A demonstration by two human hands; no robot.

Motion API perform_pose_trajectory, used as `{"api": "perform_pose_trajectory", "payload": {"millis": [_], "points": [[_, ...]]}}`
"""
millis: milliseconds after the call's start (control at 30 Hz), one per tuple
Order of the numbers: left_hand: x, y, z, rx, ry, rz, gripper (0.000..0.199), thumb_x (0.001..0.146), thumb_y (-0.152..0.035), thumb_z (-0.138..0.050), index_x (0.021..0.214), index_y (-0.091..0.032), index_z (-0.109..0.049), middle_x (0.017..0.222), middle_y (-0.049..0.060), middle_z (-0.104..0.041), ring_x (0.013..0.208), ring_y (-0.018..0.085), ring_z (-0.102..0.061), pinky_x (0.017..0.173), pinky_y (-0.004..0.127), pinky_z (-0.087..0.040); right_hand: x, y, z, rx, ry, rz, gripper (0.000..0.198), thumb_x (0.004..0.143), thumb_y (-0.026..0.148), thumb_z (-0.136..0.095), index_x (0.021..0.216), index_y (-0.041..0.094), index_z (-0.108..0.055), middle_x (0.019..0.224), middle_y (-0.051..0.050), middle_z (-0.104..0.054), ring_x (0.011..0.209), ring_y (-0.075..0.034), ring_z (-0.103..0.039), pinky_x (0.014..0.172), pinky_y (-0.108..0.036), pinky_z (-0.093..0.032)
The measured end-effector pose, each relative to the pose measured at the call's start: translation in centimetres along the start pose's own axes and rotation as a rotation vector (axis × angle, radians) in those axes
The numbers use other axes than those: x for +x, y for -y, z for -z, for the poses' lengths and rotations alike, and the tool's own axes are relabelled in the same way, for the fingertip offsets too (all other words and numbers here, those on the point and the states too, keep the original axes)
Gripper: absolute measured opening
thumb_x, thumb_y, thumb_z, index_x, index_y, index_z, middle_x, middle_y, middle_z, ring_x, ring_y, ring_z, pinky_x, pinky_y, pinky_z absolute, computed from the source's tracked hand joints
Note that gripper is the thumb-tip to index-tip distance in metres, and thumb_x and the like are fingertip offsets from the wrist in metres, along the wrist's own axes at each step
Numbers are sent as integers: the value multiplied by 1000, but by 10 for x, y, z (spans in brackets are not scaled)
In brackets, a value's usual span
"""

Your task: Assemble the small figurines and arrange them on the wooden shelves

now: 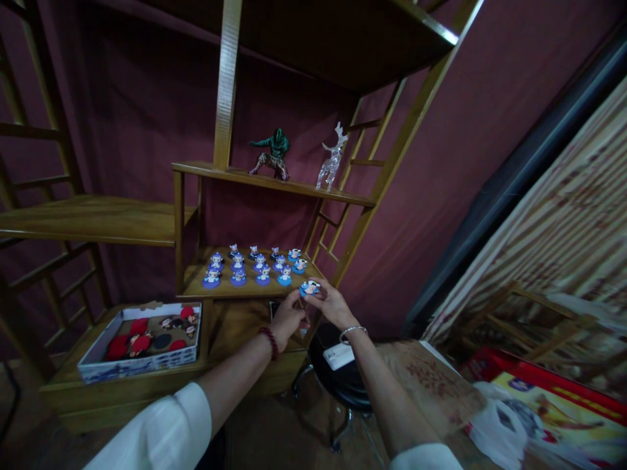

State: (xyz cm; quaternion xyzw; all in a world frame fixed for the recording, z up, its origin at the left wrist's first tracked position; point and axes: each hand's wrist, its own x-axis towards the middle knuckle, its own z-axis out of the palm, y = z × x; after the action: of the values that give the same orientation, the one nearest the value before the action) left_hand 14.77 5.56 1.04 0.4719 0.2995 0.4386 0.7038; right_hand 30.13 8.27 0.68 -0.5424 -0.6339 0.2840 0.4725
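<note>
A small blue-based figurine [309, 288] is pinched between my two hands at the front right corner of the lower shelf [269, 291]. My right hand [334, 305] grips it from the right, thumb and fingers around its base. From the left, my left hand [288, 321] has its fingers curled in against the base's lower edge. Behind them, rows of similar figurines stand upright on the shelf: purple-based ones [263, 275] at the left and middle, blue-based ones [299, 266] at the right, dark-based ones [253, 252] at the back.
An open box [142, 363] with red and black figurines stands lower left. On the shelf above are a crouching green figure [275, 153] and a clear deer [332, 160]. A black stool [337, 378] bearing a white object [339, 356] and a table [421, 378] stand lower right.
</note>
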Motion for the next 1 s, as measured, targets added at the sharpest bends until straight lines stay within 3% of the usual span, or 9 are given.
{"api": "perform_pose_trajectory", "payload": {"millis": [133, 200, 267, 333, 533, 767, 1000], "points": [[16, 15, -2, 135, 1, -18, 52, 66, -3, -46, 115, -20, -48, 87, 4, -60, 70, 12, -56, 61, 22, -46, 14, -13, 8, -65, -47, 9, 51, 60, 31, -67, 107, 21, -49, 96, -3, -61, 82, -14, -59, 80, -31, -47], [24, 21, -2, 231, 12, -160, 51, 65, 0, -45, 111, -20, -51, 95, 4, -60, 85, 15, -56, 77, 27, -44, 20, -15, 10, -99, -70, 18, 50, 60, 31, -67, 105, 20, -49, 95, -3, -61, 82, -14, -58, 79, -31, -47], [31, 24, 0, 358, 3, -322, 53, 62, 3, -44, 110, -20, -53, 111, 5, -55, 104, 17, -47, 93, 30, -34, 25, -16, 11, -127, -78, 13, 49, 59, 30, -66, 104, 20, -50, 92, -2, -62, 81, -14, -58, 79, -31, -47], [34, 25, 2, 524, -4, -404, 56, 62, 4, -43, 113, -18, -51, 120, 6, -50, 112, 19, -41, 99, 32, -26, 29, -17, 11, -151, -75, 4, 47, 60, 29, -66, 103, 20, -51, 89, -2, -62, 80, -14, -58, 78, -31, -46], [38, 25, 5, 895, -2, -444, 57, 65, -2, -41, 121, -11, -44, 128, 10, -42, 119, 21, -33, 102, 34, -21, 38, -26, 10, -150, -68, -20, 38, 61, 30, -63, 97, 20, -55, 85, -1, -62, 77, -13, -58, 78, -31, -46], [50, 36, 8, 1005, 28, -463, 59, 64, -5, -41, 123, -4, -40, 132, 14, -35, 126, 23, -20, 105, 35, -15, 43, -34, 12, -155, -62, -40, 40, 59, 31, -65, 96, 20, -55, 86, 0, -62, 75, -13, -58, 76, -29, -46], [52, 35, 6, 1127, 62, -474, 60, 64, -5, -38, 123, 7, -36, 132, 20, -32, 126, 25, -18, 105, 34, -14, 48, -41, 14, -143, -34, -15, 42, 60, 31, -65, 99, 19, -54, 86, -1, -61, 74, -12, -57, 75, -29, -47]]}}
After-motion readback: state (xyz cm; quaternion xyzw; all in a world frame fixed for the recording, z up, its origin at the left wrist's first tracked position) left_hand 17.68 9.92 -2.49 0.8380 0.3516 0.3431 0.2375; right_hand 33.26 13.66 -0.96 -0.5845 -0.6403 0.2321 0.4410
